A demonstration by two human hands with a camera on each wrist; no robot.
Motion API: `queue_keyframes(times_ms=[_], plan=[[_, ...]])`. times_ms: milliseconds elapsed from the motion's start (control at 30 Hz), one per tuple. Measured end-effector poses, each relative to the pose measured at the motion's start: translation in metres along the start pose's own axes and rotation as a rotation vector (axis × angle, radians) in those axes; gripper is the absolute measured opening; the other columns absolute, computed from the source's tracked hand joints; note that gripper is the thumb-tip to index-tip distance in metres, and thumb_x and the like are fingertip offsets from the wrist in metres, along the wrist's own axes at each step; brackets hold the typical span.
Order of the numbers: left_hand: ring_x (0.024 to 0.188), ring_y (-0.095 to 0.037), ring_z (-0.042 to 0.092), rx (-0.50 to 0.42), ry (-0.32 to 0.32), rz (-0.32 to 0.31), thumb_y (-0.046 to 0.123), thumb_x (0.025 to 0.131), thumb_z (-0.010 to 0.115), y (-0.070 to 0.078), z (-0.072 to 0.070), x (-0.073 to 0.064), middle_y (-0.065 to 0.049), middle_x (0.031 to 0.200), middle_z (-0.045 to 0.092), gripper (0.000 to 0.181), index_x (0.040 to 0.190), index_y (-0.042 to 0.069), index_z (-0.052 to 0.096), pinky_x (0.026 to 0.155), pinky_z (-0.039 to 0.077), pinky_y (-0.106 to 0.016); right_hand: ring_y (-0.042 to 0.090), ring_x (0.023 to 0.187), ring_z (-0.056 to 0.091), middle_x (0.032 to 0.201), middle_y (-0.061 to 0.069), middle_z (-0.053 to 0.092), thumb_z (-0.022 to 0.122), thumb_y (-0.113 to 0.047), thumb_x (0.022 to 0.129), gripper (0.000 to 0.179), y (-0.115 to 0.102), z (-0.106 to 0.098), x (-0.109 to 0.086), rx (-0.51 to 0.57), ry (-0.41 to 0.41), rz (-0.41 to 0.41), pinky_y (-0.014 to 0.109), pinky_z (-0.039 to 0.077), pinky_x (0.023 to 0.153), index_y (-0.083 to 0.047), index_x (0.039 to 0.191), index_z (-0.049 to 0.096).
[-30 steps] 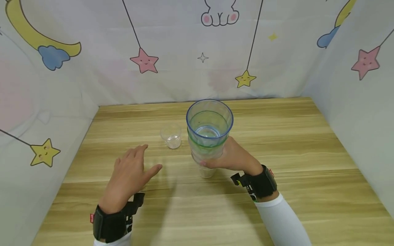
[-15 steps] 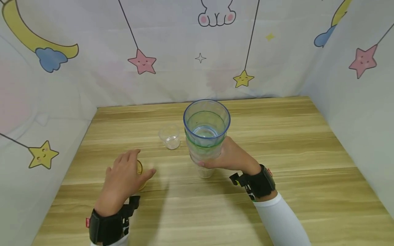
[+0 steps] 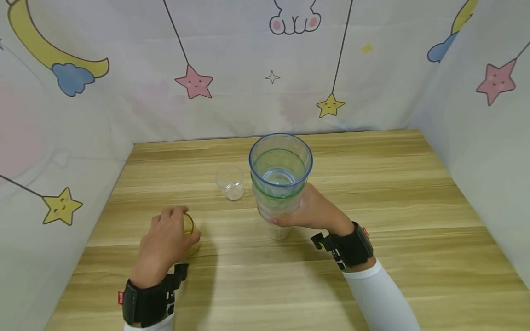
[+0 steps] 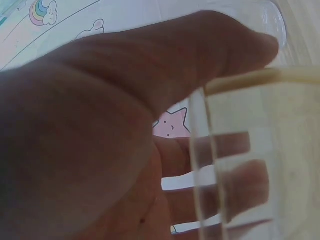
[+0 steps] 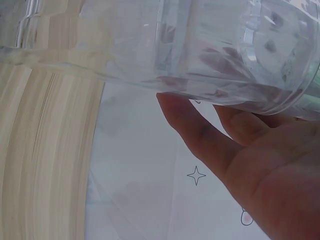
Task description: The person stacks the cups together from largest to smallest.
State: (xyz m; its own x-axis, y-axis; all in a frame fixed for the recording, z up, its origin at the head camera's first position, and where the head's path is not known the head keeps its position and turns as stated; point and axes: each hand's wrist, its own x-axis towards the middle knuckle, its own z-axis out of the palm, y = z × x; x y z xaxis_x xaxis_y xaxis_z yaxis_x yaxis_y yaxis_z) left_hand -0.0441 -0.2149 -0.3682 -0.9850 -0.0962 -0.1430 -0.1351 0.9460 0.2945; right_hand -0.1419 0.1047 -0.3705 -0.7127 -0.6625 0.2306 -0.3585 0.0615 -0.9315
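In the head view my left hand [image 3: 163, 241] is around a clear cup with a yellow rim [image 3: 189, 224] at the left of the table, covering much of it. The left wrist view shows the thumb by the rim of this yellow-rimmed cup [image 4: 295, 150] and fingers visible through its wall. My right hand [image 3: 310, 209] grips an upright stack of clear cups from the right side. On top of it sits a blue-rimmed cup [image 3: 281, 177], nested in a green-rimmed cup [image 3: 271, 195]. Lower down, the stack's clear wall [image 5: 135, 45] fills the top of the right wrist view.
A small clear cup [image 3: 232, 185] stands left of the stack, farther back. The wooden table [image 3: 372, 184] is bordered by a white cloth backdrop [image 3: 248, 110] printed with stars and a moon at the back and sides.
My left hand has moved slightly left, and its thumb and fingers have closed around the yellow-rimmed cup. The right hand and the cup stack have stayed in place.
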Motion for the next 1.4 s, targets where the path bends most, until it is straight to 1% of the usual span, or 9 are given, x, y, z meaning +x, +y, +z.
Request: queue_keyframes(times_ms=[200,300,467,633,733,867,1033,1233,1400], plan=[[0.121,-0.055,0.043,0.012,0.010,0.009,0.032,0.089,0.074,-0.001,-0.002,-0.001,-0.034,0.138,0.043,0.065,0.138,-0.002,0.048,0.075,0.048,-0.067,0.022,0.120,0.058,0.132,0.003,0.060,0.087,-0.011,0.074,0.075,-0.001,0.001,0.001,0.026,-0.004,-0.013,0.047,0.043,0.104,-0.012,0.140,0.051],[0.119,-0.055,0.045,0.023,0.028,0.015,0.033,0.088,0.076,-0.002,-0.002,-0.002,-0.035,0.135,0.045,0.066,0.138,-0.002,0.049,0.070,0.050,-0.064,0.022,0.120,0.058,0.133,0.003,0.060,0.087,-0.010,0.074,0.075,-0.001,0.001,0.001,0.033,-0.005,-0.020,0.047,0.043,0.104,-0.012,0.140,0.051],[0.115,-0.053,0.048,0.012,0.085,0.038,0.033,0.086,0.078,-0.003,-0.003,-0.003,-0.034,0.131,0.048,0.066,0.136,-0.001,0.051,0.067,0.051,-0.062,0.022,0.120,0.058,0.132,0.003,0.060,0.087,-0.010,0.074,0.075,0.000,0.001,0.001,0.013,0.000,-0.023,0.047,0.044,0.104,-0.012,0.140,0.051],[0.112,-0.051,0.051,-0.012,0.156,0.086,0.033,0.084,0.080,-0.002,-0.004,-0.002,-0.031,0.128,0.051,0.065,0.133,0.000,0.054,0.066,0.052,-0.060,0.021,0.121,0.058,0.133,0.003,0.060,0.087,-0.009,0.074,0.076,-0.001,0.001,0.001,0.004,0.002,-0.022,0.046,0.043,0.104,-0.012,0.140,0.051],[0.112,-0.050,0.052,-0.020,0.191,0.109,0.033,0.083,0.080,0.000,-0.005,-0.001,-0.029,0.126,0.054,0.063,0.131,0.001,0.056,0.067,0.052,-0.060,0.021,0.121,0.058,0.133,0.003,0.060,0.087,-0.009,0.074,0.076,-0.001,0.001,0.001,0.001,0.001,-0.023,0.046,0.044,0.104,-0.012,0.140,0.051],[0.111,-0.049,0.053,-0.040,0.225,0.120,0.036,0.083,0.077,0.003,-0.006,0.001,-0.026,0.123,0.057,0.059,0.128,0.002,0.058,0.067,0.052,-0.060,0.021,0.120,0.058,0.132,0.002,0.060,0.087,-0.010,0.075,0.075,-0.001,0.000,0.001,-0.004,-0.001,-0.020,0.046,0.044,0.104,-0.012,0.140,0.051],[0.106,-0.044,0.057,-0.060,0.283,0.150,0.038,0.084,0.074,0.007,-0.005,0.003,-0.024,0.121,0.058,0.060,0.129,0.002,0.058,0.070,0.052,-0.058,0.022,0.120,0.058,0.133,0.003,0.059,0.087,-0.010,0.075,0.075,0.000,-0.001,0.002,-0.002,-0.005,-0.024,0.047,0.044,0.104,-0.013,0.140,0.050],[0.100,-0.040,0.058,-0.108,0.376,0.233,0.034,0.084,0.075,0.012,-0.005,0.007,-0.021,0.115,0.059,0.059,0.128,0.000,0.058,0.074,0.050,-0.055,0.022,0.120,0.058,0.132,0.003,0.059,0.087,-0.010,0.074,0.076,0.000,0.000,0.001,-0.004,-0.006,-0.031,0.047,0.044,0.104,-0.012,0.140,0.050],[0.103,-0.039,0.055,-0.168,0.436,0.309,0.031,0.082,0.077,0.017,-0.006,0.010,-0.020,0.118,0.058,0.056,0.126,0.000,0.059,0.084,0.047,-0.055,0.021,0.120,0.058,0.132,0.003,0.060,0.087,-0.011,0.075,0.075,-0.001,0.000,0.001,-0.002,-0.009,-0.038,0.047,0.044,0.104,-0.012,0.140,0.051]])
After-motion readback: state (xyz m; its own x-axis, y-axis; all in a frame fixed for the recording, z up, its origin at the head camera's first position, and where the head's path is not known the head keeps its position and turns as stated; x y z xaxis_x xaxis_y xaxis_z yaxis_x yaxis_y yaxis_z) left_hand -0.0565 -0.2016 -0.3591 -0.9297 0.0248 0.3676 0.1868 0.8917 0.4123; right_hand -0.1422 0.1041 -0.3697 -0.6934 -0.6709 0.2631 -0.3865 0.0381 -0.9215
